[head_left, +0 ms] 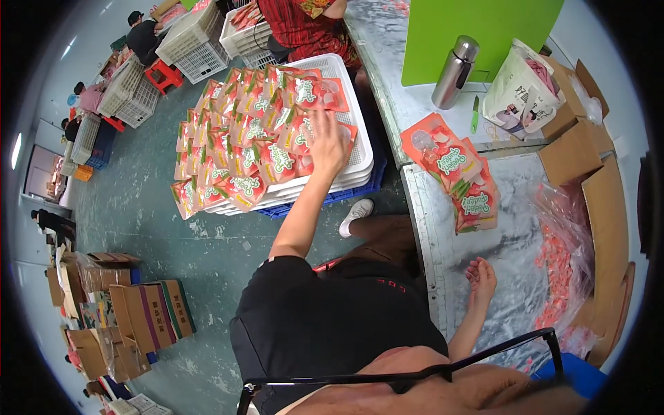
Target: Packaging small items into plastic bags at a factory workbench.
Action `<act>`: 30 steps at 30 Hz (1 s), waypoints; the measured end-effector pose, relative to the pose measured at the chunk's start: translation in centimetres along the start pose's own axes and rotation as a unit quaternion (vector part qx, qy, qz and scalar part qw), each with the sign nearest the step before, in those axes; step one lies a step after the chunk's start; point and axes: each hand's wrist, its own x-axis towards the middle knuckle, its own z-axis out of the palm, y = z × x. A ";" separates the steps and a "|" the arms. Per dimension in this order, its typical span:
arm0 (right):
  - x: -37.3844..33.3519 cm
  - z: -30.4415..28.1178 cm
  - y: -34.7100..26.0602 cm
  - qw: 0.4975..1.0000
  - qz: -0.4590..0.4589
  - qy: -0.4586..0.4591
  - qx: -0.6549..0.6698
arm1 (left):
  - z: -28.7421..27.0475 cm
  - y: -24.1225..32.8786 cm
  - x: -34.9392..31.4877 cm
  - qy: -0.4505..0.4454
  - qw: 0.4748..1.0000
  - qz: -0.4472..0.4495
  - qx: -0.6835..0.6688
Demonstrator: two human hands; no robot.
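My left hand (328, 144) reaches out over a white plastic tray (360, 131), its fingers stretched and resting on or just above a red and pink pouch (296, 136). Rows of similar flat pouches (235, 149) overlap across the tray. My right hand (482, 278) is held low over the metal worktable (443, 273). Its fingers are loosely curled and apart, with nothing visible in them. Beyond it on the table, a few more red pouches (451, 166) lie in an overlapping pile.
On the table stand a steel flask (456, 72), a green-handled knife (475, 114), a white bag (522, 93) and an open cardboard box (602, 228). Small wrapped pink pieces (553, 266) lie by clear plastic. A green panel (477, 34) rises behind. A person in red (304, 31) is beyond the tray.
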 end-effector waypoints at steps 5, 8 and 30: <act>1.3 -0.5 -0.1 1.000 -0.020 0.003 -0.013 | 3.5 -2.0 -0.8 -0.230 0.963 0.008 0.139; 0.9 -1.1 0.1 1.000 -0.017 0.018 -0.013 | 3.1 -2.1 -1.3 -0.253 0.953 -0.009 0.166; 5.1 -3.3 3.4 0.980 -0.132 0.142 -0.049 | 0.6 28.4 -8.7 -0.178 0.889 0.283 -0.313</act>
